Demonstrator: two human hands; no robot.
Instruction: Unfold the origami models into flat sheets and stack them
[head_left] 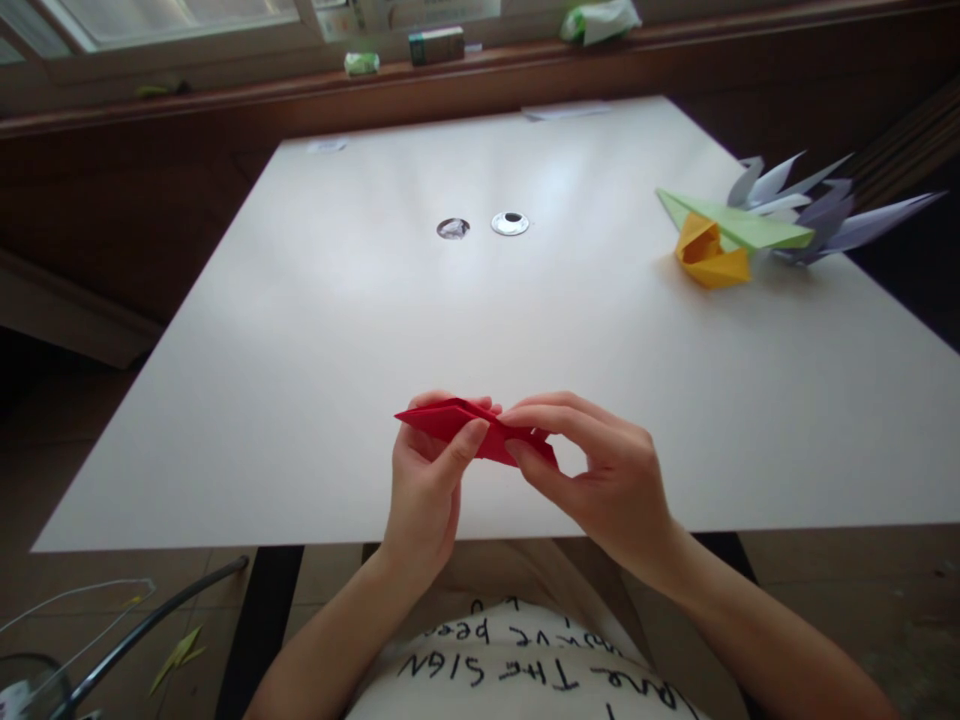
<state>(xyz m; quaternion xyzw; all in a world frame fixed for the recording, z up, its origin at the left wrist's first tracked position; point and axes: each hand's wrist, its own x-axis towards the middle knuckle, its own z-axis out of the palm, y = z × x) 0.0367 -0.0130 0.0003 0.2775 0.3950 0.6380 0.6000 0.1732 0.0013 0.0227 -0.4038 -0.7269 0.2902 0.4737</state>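
Observation:
A piece of folded red paper (439,418) is held above the front edge of the white table, its pointed tip toward the left. My left hand (431,480) grips its middle, with the thumb pressed on the near face and the fingers behind it. On the right part of the same paper, my right hand (600,465) pinches with thumb and forefinger, close to the top edge. Part of the paper's far side is hidden by the fingers.
On the white table (337,330) at right lie a yellow folded paper (709,255), a green paper plane (757,228) and purple and white paper cranes (832,225). Two round grommets (454,229) sit mid-table. Small packs (437,46) line the sill. A cable (150,625) runs at lower left.

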